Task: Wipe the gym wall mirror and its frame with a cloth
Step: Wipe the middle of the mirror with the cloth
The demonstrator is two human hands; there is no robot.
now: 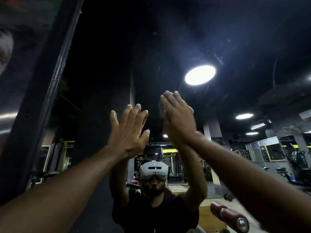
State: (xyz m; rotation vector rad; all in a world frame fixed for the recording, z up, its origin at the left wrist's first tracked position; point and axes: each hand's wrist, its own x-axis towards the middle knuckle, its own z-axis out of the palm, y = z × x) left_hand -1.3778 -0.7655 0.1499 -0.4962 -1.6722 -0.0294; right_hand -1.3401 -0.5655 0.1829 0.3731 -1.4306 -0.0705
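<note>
So both hands are up on the mirror (104, 64) here. The left hand (127, 132) is lying flat on the glass, its fingers (130, 113) spread and released, holding nothing. The right hand (177, 118) is sitting a little higher, just right of the left fingers, and it's pressing a pale cloth (191, 109) against the glass. Those fingers (170, 101) are straight and close together, not clenched round it. The cloth is mostly hiding under the palm, only peeking out along the hand's edges and at the fingertips.

The dark frame (53, 84) is running up at a slant well to the left of the left fingers, apart from both hands. A bright round light (200, 75) is glaring in the glass just above and right of the right fingertips, with fine streaks showing around it.

Below the fingers, between the wrists, a sign (159, 144) is showing up in the reflection. It's mirrored, but the bottom line reads "WEIGHTS AFTER USE"; the line above is too cut off to read properly. Under that, the reflected person is wearing a white headset (154, 170) and a black shirt. A red roller (225, 214) with a metal end is poking in below the right forearm.
</note>
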